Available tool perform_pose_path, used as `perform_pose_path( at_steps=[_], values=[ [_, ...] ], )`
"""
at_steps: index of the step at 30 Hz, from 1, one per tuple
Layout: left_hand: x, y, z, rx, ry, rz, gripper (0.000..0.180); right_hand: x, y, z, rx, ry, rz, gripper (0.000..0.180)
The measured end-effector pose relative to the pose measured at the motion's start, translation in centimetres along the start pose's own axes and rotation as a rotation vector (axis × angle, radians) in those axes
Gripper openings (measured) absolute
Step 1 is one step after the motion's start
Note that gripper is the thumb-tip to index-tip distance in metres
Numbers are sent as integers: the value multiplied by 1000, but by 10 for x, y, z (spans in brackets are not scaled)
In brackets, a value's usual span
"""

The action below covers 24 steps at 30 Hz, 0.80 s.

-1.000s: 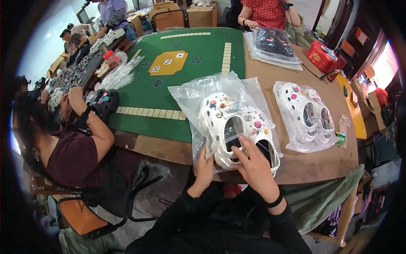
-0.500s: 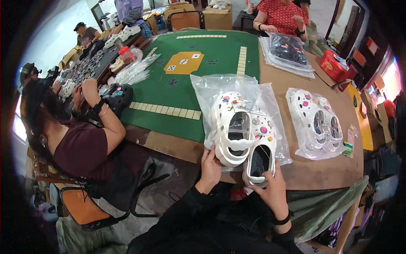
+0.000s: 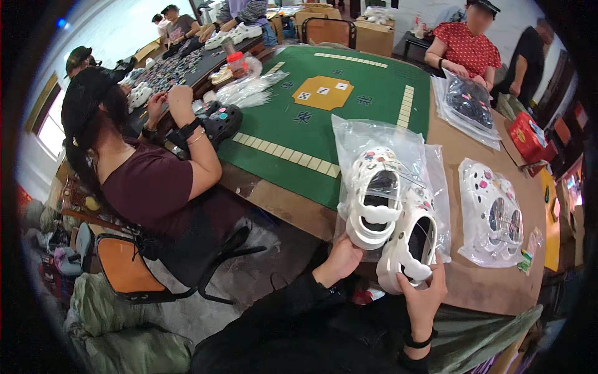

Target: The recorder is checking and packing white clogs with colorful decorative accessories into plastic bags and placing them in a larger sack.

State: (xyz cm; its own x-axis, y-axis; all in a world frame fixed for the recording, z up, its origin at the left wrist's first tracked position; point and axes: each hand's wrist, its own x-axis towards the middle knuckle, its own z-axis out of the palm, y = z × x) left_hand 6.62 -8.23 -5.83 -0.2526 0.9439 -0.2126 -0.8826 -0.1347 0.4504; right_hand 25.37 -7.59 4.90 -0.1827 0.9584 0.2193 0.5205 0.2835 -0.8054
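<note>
Head view: the right hand [image 3: 423, 298] grips one white shoe [image 3: 411, 246], long way up; the left hand [image 3: 341, 258] holds the bag [image 3: 386, 140] edge beside it.

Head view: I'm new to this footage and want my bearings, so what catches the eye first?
A pair of white clogs dotted with colourful charms lies on a clear plastic bag at the table's near edge, with the left hand and right hand on them. The green mat fills the table behind.
</note>
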Motion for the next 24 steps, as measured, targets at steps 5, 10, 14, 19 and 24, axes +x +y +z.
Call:
perform_pose_path(
  at_steps=[5,10,14,19,24],
  values=[
    [-6,6,19,264,63,-79,34,-1,-5,1,9,23,2,53],
    [-5,-7,18,208,8,-313,44,-9,-13,13,-15,-6,-63,51],
    [-5,-10,11,314,-4,-328,45,-9,-30,13,-111,-90,-144,58],
    [-15,-3,24,383,21,-287,42,-9,-29,8,-159,-218,-241,63],
    [-16,-1,24,359,5,-273,39,-11,-23,6,27,-207,-67,62]
  ],
)
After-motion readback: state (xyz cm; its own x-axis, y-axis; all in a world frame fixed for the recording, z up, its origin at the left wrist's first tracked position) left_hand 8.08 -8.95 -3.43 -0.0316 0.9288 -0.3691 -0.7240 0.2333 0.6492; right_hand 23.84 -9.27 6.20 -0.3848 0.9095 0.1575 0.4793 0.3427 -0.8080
